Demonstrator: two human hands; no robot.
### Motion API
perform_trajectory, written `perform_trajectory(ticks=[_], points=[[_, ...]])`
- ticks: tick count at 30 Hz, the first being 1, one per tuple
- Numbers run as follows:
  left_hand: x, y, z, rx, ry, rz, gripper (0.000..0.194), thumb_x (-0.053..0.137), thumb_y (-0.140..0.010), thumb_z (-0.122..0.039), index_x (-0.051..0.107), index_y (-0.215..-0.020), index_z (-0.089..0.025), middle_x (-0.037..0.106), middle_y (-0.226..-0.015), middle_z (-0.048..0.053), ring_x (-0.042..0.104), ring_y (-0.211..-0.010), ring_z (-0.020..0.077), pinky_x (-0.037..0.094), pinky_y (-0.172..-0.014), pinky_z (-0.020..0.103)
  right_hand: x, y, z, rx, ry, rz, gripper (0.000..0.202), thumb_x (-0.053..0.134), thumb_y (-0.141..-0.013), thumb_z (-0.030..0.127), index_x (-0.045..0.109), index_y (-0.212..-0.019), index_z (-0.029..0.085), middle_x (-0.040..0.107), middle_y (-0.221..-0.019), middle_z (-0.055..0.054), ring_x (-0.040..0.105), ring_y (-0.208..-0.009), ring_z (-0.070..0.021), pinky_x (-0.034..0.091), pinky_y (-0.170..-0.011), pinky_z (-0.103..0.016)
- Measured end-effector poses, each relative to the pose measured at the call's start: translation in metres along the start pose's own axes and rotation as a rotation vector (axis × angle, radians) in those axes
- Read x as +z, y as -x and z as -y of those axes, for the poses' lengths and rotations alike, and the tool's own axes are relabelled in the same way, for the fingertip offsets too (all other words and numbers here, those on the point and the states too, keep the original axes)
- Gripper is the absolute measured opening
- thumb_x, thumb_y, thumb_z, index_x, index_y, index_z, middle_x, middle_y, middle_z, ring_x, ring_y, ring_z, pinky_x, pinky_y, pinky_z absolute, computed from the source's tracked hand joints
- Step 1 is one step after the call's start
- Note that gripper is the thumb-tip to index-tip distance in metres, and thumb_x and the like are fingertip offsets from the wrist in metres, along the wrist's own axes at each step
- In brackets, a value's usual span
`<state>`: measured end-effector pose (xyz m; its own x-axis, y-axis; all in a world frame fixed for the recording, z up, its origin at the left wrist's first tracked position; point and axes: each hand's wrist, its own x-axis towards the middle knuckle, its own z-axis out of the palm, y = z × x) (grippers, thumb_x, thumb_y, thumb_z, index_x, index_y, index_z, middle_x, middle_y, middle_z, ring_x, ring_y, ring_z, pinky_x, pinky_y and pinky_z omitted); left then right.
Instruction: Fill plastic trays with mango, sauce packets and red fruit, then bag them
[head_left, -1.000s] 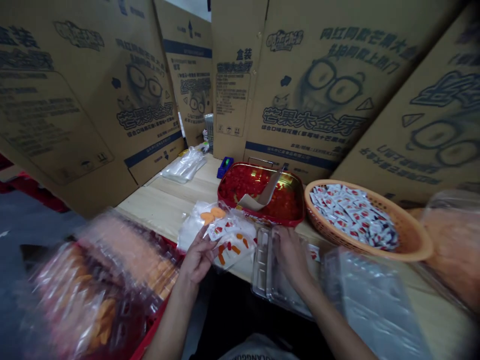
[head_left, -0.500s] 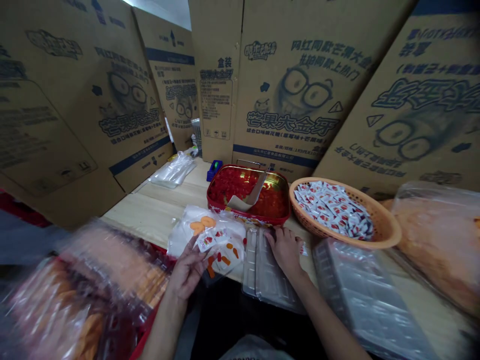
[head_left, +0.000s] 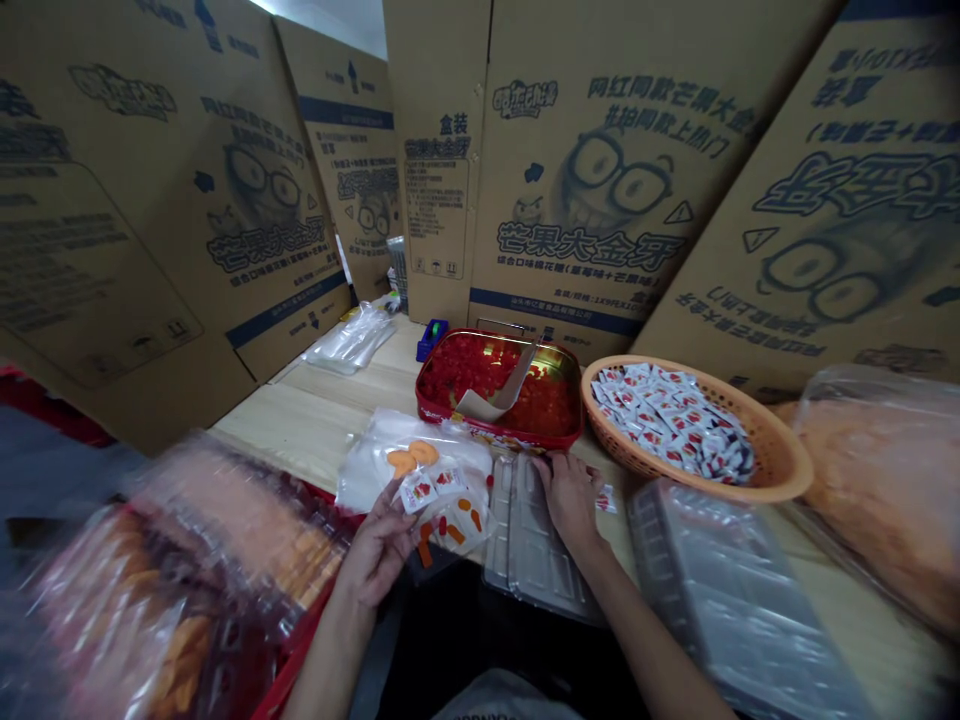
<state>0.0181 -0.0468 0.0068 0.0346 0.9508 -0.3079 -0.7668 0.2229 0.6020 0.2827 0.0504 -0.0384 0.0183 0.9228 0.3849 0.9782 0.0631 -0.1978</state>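
My left hand (head_left: 381,548) has its fingers curled, with thumb and forefinger at the edge of a small white-and-red sachet (head_left: 418,491). A second sachet (head_left: 450,482) lies beside that one. Beneath them is a pile of clear plastic bags (head_left: 367,470) with orange candy pieces (head_left: 412,458) and smaller orange and red bits (head_left: 454,533) on or in it. My right hand (head_left: 571,500) lies across the far end of a clear plastic tray (head_left: 551,560), thumb at one side and bent fingers at the other. Another clear tray (head_left: 499,535) sits against its left side.
A red tin (head_left: 499,437) holds red pieces and a scoop (head_left: 510,385). Right of it is an orange basket (head_left: 784,465) of sachets, with more clear trays (head_left: 720,580) below. Bagged orange candy (head_left: 247,530) is at left. Tall cardboard boxes (head_left: 585,270) wall the back.
The view has shifted slightly. The sachets at my left fingertips have dropped a little and now lie more level. My right hand stays on the tray.
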Motion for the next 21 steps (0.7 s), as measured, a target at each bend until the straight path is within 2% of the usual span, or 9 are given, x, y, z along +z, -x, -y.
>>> perform_trajectory(ticks=[4, 8, 11, 14, 18, 21], points=[[-0.003, 0.0, 0.003, 0.0, 0.006, 0.008, 0.066, 0.057, -0.066, 0.005, 0.044, -0.122, -0.027, 0.06, -0.112, 0.003, 0.061, -0.095, 0.0176, 0.05, -0.084, 0.032, -0.001, 0.0, 0.0, -0.01, -0.014, -0.019, 0.041, 0.028, -0.093, 0.037, 0.061, -0.095, 0.014, 0.062, -0.091, -0.011, 0.052, -0.089, -0.025, 0.026, -0.085, -0.041], [-0.004, 0.0, 0.005, -0.011, 0.008, 0.009, 0.068, 0.058, -0.065, 0.005, 0.043, -0.123, -0.028, 0.06, -0.111, 0.003, 0.061, -0.096, 0.0175, 0.05, -0.084, 0.031, -0.007, 0.0, 0.002, 0.019, 0.005, -0.09, 0.044, 0.026, -0.093, 0.038, 0.062, -0.096, 0.014, 0.061, -0.09, -0.012, 0.049, -0.088, -0.0252, 0.026, -0.082, -0.041], [-0.005, 0.0, 0.005, -0.018, 0.022, 0.031, 0.069, 0.057, -0.065, 0.005, 0.041, -0.125, -0.027, 0.06, -0.111, 0.003, 0.06, -0.098, 0.0187, 0.048, -0.087, 0.033, -0.021, -0.002, 0.002, 0.069, -0.049, -0.137, 0.048, 0.023, -0.092, 0.042, 0.062, -0.084, 0.015, 0.06, -0.086, -0.012, 0.048, -0.085, -0.0254, 0.027, -0.078, -0.041], [-0.006, 0.001, 0.004, -0.05, 0.032, 0.053, 0.069, 0.056, -0.064, 0.004, 0.04, -0.124, -0.026, 0.058, -0.116, 0.005, 0.058, -0.103, 0.0226, 0.046, -0.089, 0.038, -0.046, -0.011, 0.008, 0.078, -0.294, -0.145, 0.051, 0.021, -0.091, 0.048, 0.054, -0.067, 0.018, 0.058, -0.074, -0.008, 0.048, -0.075, -0.022, 0.03, -0.072, -0.036], [-0.006, 0.002, 0.006, -0.101, 0.051, 0.089, 0.068, 0.056, -0.063, 0.003, 0.04, -0.122, -0.024, 0.057, -0.118, 0.006, 0.058, -0.103, 0.0255, 0.046, -0.087, 0.039, -0.076, -0.034, 0.036, -0.003, -0.684, 0.022, 0.048, 0.026, -0.088, 0.054, 0.045, -0.06, 0.021, 0.052, -0.06, -0.001, 0.047, -0.06, -0.0163, 0.032, -0.062, -0.029], [-0.003, 0.002, 0.011, -0.124, 0.066, 0.105, 0.057, 0.059, -0.071, -0.006, 0.041, -0.122, -0.023, 0.058, -0.116, 0.008, 0.059, -0.101, 0.0249, 0.047, -0.085, 0.037, -0.083, -0.049, 0.079, -0.151, -0.583, 0.11, 0.048, 0.026, -0.09, 0.051, 0.05, -0.062, 0.02, 0.055, -0.063, -0.002, 0.049, -0.064, -0.017, 0.03, -0.062, -0.029]])
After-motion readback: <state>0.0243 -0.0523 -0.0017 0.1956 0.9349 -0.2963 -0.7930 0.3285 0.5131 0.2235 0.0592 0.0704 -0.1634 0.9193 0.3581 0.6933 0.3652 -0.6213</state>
